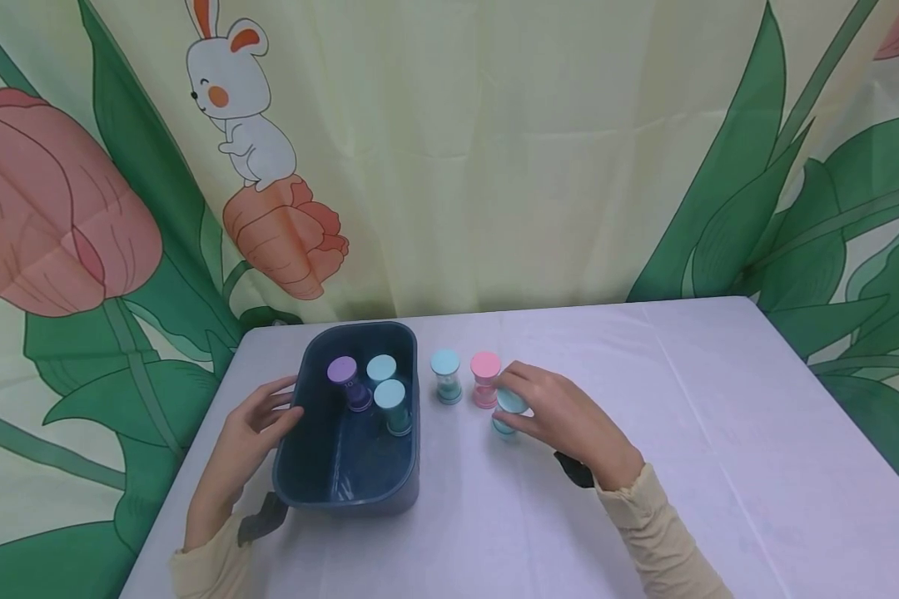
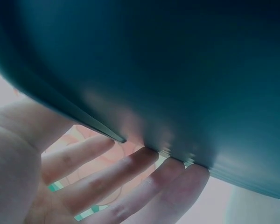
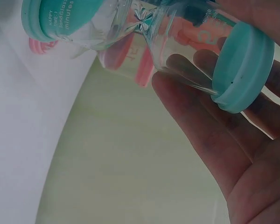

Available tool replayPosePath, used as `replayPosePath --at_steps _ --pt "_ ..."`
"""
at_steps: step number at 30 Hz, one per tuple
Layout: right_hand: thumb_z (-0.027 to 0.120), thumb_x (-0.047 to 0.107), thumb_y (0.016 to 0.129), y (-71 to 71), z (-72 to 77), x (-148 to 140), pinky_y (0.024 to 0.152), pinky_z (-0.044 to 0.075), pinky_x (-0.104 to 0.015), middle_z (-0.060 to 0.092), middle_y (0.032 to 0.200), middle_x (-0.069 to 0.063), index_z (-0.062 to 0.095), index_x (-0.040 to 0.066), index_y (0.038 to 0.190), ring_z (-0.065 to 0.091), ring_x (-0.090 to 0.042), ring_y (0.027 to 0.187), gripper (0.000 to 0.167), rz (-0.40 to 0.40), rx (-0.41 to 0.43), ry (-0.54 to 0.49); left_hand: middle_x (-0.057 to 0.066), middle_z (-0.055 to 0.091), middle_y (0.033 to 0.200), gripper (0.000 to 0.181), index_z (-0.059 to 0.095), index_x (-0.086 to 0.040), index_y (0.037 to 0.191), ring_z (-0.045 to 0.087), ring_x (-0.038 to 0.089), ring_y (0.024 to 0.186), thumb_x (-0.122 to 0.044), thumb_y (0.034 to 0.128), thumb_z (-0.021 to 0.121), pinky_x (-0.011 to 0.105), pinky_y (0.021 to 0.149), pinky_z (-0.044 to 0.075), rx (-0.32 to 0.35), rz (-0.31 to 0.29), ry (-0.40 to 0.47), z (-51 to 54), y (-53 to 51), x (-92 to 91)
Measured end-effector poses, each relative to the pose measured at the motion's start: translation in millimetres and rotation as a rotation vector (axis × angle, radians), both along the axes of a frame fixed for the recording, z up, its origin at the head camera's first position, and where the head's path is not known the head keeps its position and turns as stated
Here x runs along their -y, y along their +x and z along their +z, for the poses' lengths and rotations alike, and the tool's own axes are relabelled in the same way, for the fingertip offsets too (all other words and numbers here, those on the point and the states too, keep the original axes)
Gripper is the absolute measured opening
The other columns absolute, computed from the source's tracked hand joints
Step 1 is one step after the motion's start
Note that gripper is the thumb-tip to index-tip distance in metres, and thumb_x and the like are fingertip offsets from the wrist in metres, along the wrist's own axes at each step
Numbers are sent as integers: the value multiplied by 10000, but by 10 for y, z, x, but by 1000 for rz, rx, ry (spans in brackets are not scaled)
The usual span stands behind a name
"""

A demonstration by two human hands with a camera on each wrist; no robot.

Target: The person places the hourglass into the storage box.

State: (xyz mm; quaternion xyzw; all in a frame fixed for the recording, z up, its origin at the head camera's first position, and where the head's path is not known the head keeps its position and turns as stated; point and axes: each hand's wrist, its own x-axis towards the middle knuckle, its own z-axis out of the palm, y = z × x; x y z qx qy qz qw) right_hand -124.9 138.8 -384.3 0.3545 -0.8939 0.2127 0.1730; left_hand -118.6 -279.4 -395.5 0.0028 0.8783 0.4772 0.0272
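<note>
In the head view, my left hand (image 1: 249,441) touches the left wall of a dark blue bin (image 1: 345,502); the left wrist view shows its fingers (image 2: 116,179) extended against the bin's outer side (image 2: 177,93). A purple hourglass (image 1: 342,371) and two light-blue hourglasses (image 1: 381,368) (image 1: 391,396) stand inside. My right hand (image 1: 562,416) holds a light-blue hourglass (image 1: 511,402) between thumb and fingers, right of the bin. In the right wrist view the teal cap (image 3: 245,67) of that hourglass lies within the hand's fingers (image 3: 196,121).
Between the bin and my right hand stand another light-blue hourglass (image 1: 446,376) and a pink hourglass (image 1: 485,378), the pink one close to my fingertips. A white cloth covers the table (image 1: 689,416). Behind it hangs a curtain (image 1: 494,166) printed with flowers and a rabbit.
</note>
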Motion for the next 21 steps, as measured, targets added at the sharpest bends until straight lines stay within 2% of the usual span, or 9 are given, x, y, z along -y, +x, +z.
replayPosePath --at_steps 9,21 --pt "851 201 789 4 77 38 729 547 -212 638 967 62 689 119 1076 589 -44 805 340 9 -40 -19 211 488 1467 629 397 -189 1511 502 441 1313 -430 972 616 609 959 496 2 -6 -1 -3 2 0" --pt "871 175 762 -42 256 84 767 562 -240 650 1001 45 689 105 1083 621 -73 855 375 24 -60 -65 209 492 1466 630 401 -189 1509 507 441 1308 -434 970 617 611 965 491 -5 -10 7 12 -1 -1"
